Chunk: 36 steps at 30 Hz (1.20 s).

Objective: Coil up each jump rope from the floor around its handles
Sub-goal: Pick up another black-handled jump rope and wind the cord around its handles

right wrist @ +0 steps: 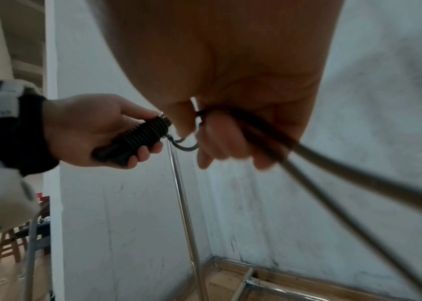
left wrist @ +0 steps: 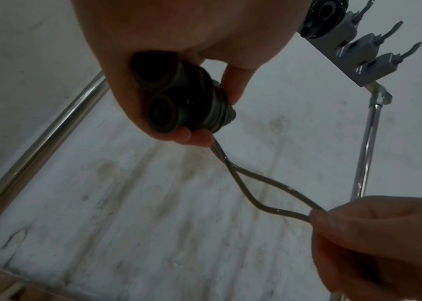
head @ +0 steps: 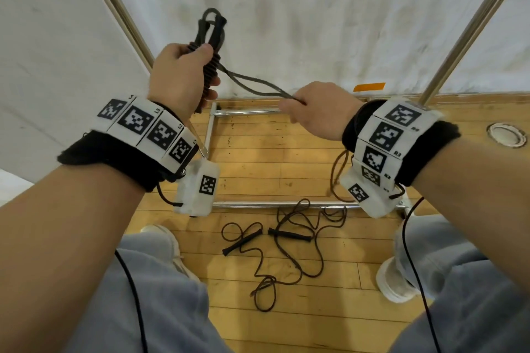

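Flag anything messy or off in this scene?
One thing: a second jump rope lies uncoiled on the wooden floor, its cord in tangled loops around both handles. The rope in the left hand and right hand looks orderly.

Readable marks sit only on the wristbands. On the left wristband (head: 143, 126), just behind the left hand (head: 179, 74), small codes run beside the black-and-white square tags: L4, L3, L2, and one nearest the thumb side that looks like L1. On the right wristband (head: 387, 140), just behind the right hand (head: 318, 109), the same kind of codes read R4, R3, R2; the lowest one is too small to make out. The square patterns themselves carry no letters. In the right wrist view the band's print is blurred beyond reading.
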Each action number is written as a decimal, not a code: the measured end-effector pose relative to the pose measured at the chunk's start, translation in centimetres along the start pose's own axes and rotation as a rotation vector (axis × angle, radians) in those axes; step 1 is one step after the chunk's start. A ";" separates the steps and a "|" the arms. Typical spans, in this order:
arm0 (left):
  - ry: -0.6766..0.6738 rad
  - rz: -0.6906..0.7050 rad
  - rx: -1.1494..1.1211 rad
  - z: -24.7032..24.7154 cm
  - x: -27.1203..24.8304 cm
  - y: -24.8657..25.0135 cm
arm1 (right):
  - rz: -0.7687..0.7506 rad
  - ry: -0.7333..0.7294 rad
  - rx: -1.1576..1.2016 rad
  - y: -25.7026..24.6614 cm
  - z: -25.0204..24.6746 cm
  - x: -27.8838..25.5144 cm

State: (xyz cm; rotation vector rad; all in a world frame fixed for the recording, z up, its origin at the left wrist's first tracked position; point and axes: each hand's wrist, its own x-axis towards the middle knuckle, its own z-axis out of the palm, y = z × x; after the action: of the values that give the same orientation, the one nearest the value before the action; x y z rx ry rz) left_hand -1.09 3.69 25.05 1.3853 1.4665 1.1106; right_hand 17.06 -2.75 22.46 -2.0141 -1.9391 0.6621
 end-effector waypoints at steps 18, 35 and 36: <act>-0.302 0.084 0.004 1.1 -3.0 1.1 | -0.054 0.169 0.521 -1.1 0.7 -0.2; -0.319 0.366 1.131 2.0 -2.0 -2.1 | -0.146 0.042 0.015 -0.4 0.0 -0.3; -0.382 0.359 1.165 2.3 -2.2 -2.2 | -0.142 0.038 0.026 -0.3 0.0 -0.2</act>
State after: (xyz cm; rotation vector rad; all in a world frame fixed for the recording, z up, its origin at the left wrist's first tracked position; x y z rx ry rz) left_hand 0.62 1.63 22.27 2.5403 1.6424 0.0237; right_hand 16.79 -2.89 22.69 -1.8392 -2.0179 0.6071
